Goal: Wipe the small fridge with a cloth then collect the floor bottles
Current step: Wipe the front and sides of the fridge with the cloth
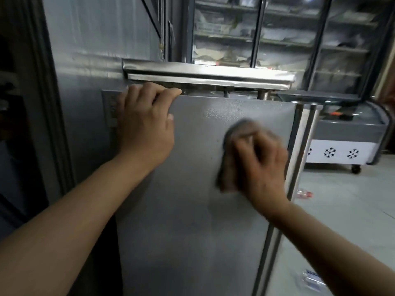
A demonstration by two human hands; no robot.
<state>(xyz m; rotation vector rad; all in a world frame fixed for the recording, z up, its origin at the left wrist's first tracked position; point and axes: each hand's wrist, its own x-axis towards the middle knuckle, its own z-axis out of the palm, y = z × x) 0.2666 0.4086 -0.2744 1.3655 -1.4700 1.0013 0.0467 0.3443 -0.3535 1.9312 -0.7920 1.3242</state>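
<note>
The small grey fridge fills the middle of the head view, its flat side panel facing me. My left hand grips the fridge's top left edge, fingers curled over it. My right hand presses a dark brownish cloth against the panel's upper right area; hand and cloth are motion-blurred. One clear plastic bottle lies on the floor to the right, behind a steel leg. Another bottle with a blue label lies lower right, partly hidden by my right forearm.
A stainless steel shelf on steel legs stands over the fridge. A chest freezer with snowflake marks sits at right on wheels. Glass-door display cabinets are behind. A grey wall is at left. Pale floor spreads right.
</note>
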